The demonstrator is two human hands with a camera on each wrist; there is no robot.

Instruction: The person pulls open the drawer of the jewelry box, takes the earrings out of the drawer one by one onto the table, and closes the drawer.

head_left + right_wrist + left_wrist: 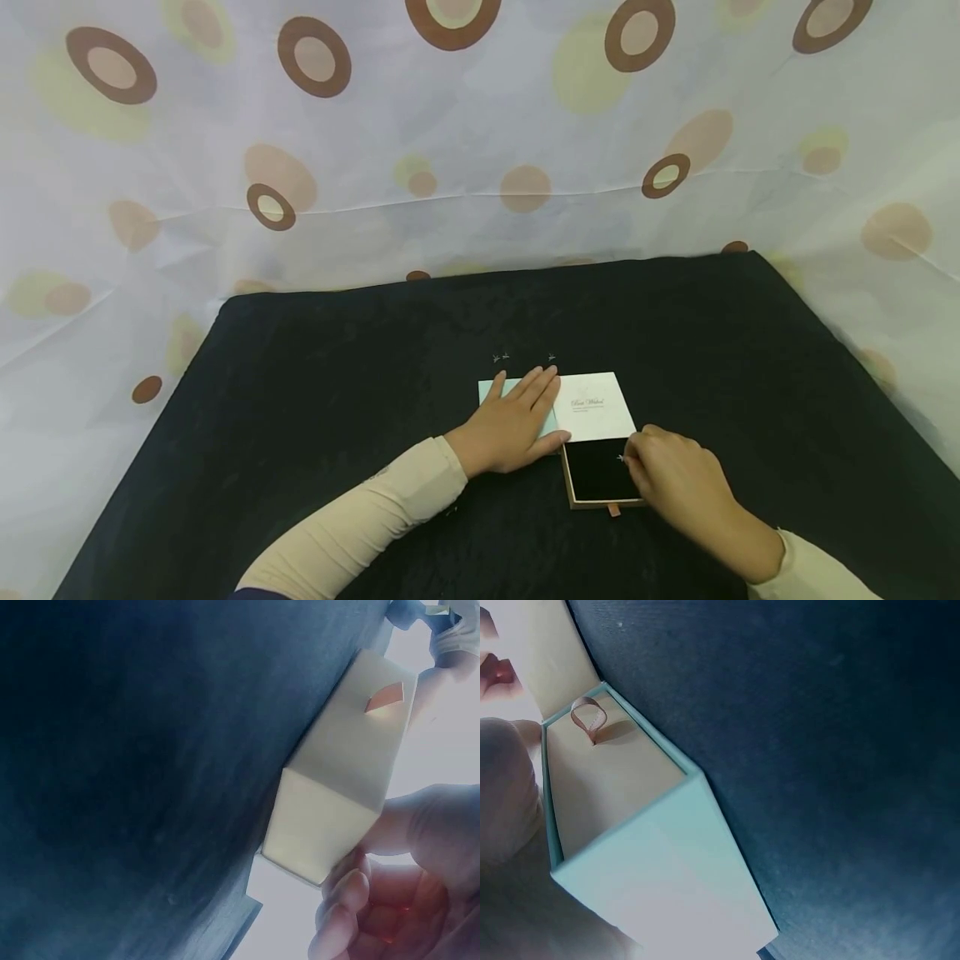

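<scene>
My left hand (pixel 513 421) lies flat with spread fingers on a pale teal drawer box (pixel 486 390), its fingertips reaching the edge of a white box sleeve (pixel 596 408) with script lettering. In the left wrist view, the teal box (pixel 667 877) shows its cream drawer front with a ribbon loop (pixel 589 720). From the white sleeve a cream drawer (pixel 600 503) with black lining is pulled out. Over its right side my right hand (pixel 678 475), fingers curled, pinches a small silvery piece (pixel 621 457) at the fingertips. The right wrist view shows the drawer's orange tab (pixel 385 697).
Several tiny silvery pieces (pixel 501 357) lie on the black cloth (pixel 360 358) beyond the boxes. Another tiny piece (pixel 552 357) lies just past my left fingertips. A patterned white curtain (pixel 465 133) hangs behind the table.
</scene>
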